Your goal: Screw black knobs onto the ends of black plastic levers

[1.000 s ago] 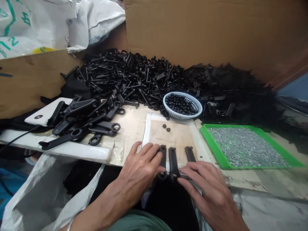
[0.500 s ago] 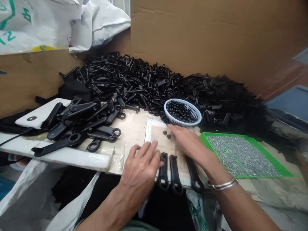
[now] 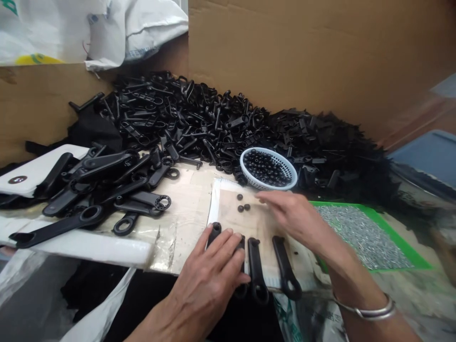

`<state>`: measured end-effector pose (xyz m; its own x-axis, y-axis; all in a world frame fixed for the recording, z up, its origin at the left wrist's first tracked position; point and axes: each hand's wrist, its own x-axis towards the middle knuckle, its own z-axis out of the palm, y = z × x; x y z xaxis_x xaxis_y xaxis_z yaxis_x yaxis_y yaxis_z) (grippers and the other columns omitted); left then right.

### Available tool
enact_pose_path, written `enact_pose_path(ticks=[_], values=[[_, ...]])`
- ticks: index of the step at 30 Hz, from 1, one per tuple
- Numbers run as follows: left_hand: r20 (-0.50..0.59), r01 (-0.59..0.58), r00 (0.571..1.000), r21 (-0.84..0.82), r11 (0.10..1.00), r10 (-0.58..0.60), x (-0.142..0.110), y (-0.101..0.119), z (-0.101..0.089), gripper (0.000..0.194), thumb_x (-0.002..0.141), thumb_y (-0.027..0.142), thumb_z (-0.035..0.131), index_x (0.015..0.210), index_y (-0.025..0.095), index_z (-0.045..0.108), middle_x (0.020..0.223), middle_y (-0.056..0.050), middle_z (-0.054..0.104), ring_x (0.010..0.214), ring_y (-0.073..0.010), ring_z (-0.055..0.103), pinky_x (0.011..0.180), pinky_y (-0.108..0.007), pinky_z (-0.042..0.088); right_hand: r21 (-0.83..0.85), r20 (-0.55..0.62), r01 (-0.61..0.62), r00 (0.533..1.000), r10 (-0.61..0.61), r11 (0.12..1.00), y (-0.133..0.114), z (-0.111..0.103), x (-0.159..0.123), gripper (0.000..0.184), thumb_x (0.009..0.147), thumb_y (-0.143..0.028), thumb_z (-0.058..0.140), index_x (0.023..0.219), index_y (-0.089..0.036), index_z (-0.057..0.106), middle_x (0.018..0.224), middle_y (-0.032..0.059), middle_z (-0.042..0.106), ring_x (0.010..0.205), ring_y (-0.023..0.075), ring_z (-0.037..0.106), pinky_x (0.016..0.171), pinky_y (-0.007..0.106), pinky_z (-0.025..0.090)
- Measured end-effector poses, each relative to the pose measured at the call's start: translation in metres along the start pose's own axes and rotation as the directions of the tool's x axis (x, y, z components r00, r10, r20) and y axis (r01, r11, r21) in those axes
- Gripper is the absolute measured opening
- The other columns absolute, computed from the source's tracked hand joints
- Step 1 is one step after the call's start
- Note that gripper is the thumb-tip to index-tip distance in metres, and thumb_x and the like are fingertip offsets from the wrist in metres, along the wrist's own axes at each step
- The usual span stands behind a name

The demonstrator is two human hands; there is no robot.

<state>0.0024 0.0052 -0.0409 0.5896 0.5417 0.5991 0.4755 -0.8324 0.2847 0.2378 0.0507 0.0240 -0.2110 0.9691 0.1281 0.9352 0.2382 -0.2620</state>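
Several black plastic crank-like handles point(image 3: 257, 266) lie in a row at the table's front edge, ring ends toward me. My left hand point(image 3: 215, 266) lies palm down over the leftmost ones, fingers stretched out and touching them; a handle's narrow end point(image 3: 214, 231) pokes out beyond the fingers. My right hand point(image 3: 297, 218) hovers right of three small black beads point(image 3: 244, 208) on the work board. Its fingers are closed toward the tips; whatever they hold is hidden. Behind them stands a light blue basket point(image 3: 269, 185) of such beads.
A green tray point(image 3: 399, 237) of small metal pins lies at right. Black parts heap up point(image 3: 185, 114) against the cardboard wall point(image 3: 302, 52). More handles point(image 3: 138, 202) are piled at left beside a white device point(image 3: 21, 178). White foam point(image 3: 117, 249) edges the table.
A third bead now lies on the board beside the other two. My left hand has come down lower, uncovering a handle's end. My right hand has drawn slightly back from the basket.
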Motion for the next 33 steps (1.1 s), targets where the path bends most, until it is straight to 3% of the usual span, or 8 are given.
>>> enact_pose_path(ticks=[4, 7, 12, 14, 17, 20, 28, 33], values=[[-0.087, 0.028, 0.996, -0.014, 1.0, -0.029, -0.006, -0.001, 0.002, 0.02, 0.098, 0.023, 0.049, 0.108, 0.013, 0.063, 0.124, -0.008, 0.066, 0.121, -0.0231, 0.059, 0.113, -0.044, 0.036, -0.082, -0.179, -0.09, 0.981, 0.074, 0.993, 0.017, -0.012, 0.032, 0.034, 0.095, -0.026, 0.041, 0.115, -0.02, 0.068, 0.118, 0.0069, 0.068, 0.107, 0.0232, 0.064, 0.098, 0.038, 0.047], [-0.113, -0.004, 0.994, -0.023, 1.0, 0.002, -0.009, -0.002, 0.001, 0.018, 0.096, 0.019, 0.053, 0.108, 0.012, 0.063, 0.123, -0.009, 0.066, 0.121, -0.023, 0.059, 0.114, -0.042, 0.035, -0.11, -0.116, -0.116, 0.988, 0.103, 0.987, 0.041, -0.01, 0.069, 0.039, 0.095, -0.028, 0.041, 0.124, -0.016, 0.064, 0.126, 0.011, 0.065, 0.117, 0.027, 0.059, 0.103, 0.041, 0.044], [-0.151, 0.008, 0.988, -0.04, 0.999, -0.014, -0.011, -0.005, -0.002, 0.018, 0.096, 0.019, 0.05, 0.108, 0.013, 0.062, 0.123, -0.008, 0.066, 0.125, -0.0204, 0.055, 0.117, -0.038, 0.03, -0.08, 0.072, -0.039, 0.996, 0.045, 0.996, 0.066, 0.007, 0.112, 0.053, 0.094, -0.048, 0.043, 0.138, -0.021, 0.051, 0.143, 0.0071, 0.052, 0.129, 0.0219, 0.051, 0.109, 0.034, 0.039], [-0.184, 0.026, 0.982, -0.037, 0.999, -0.032, -0.011, -0.004, -0.002, 0.02, 0.099, 0.025, 0.046, 0.104, 0.015, 0.063, 0.119, -0.006, 0.067, 0.123, -0.0183, 0.056, 0.117, -0.036, 0.03, -0.064, 0.106, -0.02, 0.994, 0.026, 0.998, 0.068, 0.013, 0.117, 0.06, 0.091, -0.055, 0.044, 0.139, -0.019, 0.049, 0.143, 0.0108, 0.051, 0.129, 0.0258, 0.051, 0.109, 0.038, 0.039], [-0.111, 0.024, 0.994, -0.002, 1.0, -0.024, -0.011, -0.003, 0.002, 0.024, 0.099, 0.034, 0.047, 0.103, 0.016, 0.062, 0.116, -0.006, 0.068, 0.119, -0.0184, 0.059, 0.114, -0.038, 0.036, -0.048, 0.114, -0.02, 0.993, 0.025, 0.999, 0.071, 0.02, 0.12, 0.055, 0.09, -0.053, 0.046, 0.126, -0.014, 0.06, 0.13, 0.0201, 0.059, 0.12, 0.0348, 0.057, 0.103, 0.047, 0.041], [-0.075, 0.045, 0.996, 0.018, 0.999, -0.044, -0.015, -0.004, 0.006, 0.026, 0.097, 0.04, 0.051, 0.104, 0.017, 0.062, 0.119, -0.006, 0.067, 0.12, -0.019, 0.058, 0.113, -0.039, 0.037, -0.015, 0.117, -0.006, 0.993, 0.008, 1.0, 0.074, 0.022, 0.121, 0.049, 0.092, -0.048, 0.046, 0.118, -0.01, 0.063, 0.121, 0.0253, 0.063, 0.111, 0.0344, 0.061, 0.094, 0.043, 0.044], [-0.035, 0.097, 0.994, -0.085, 0.992, -0.1, -0.014, 0.001, -0.012, 0.021, 0.098, 0.024, 0.047, 0.111, 0.015, 0.06, 0.121, -0.011, 0.066, 0.119, -0.021, 0.059, 0.106, -0.04, 0.047, -0.099, 0.139, -0.066, 0.987, 0.079, 0.993, 0.068, 0.02, 0.124, 0.038, 0.09, -0.046, 0.048, 0.113, -0.02, 0.064, 0.107, 0.0113, 0.07, 0.089, 0.0255, 0.066, 0.077, 0.035, 0.046], [-0.099, 0.082, 0.99, -0.156, 0.984, -0.098, -0.02, -0.002, -0.002, 0.021, 0.096, 0.016, 0.05, 0.114, 0.012, 0.06, 0.125, -0.013, 0.063, 0.125, -0.0222, 0.054, 0.109, -0.042, 0.044, -0.169, 0.078, -0.117, 0.988, 0.131, 0.979, 0.072, 0.018, 0.123, 0.033, 0.091, -0.042, 0.046, 0.092, -0.018, 0.069, 0.088, 0.0094, 0.07, 0.074, 0.0192, 0.061, 0.068, 0.029, 0.04]])
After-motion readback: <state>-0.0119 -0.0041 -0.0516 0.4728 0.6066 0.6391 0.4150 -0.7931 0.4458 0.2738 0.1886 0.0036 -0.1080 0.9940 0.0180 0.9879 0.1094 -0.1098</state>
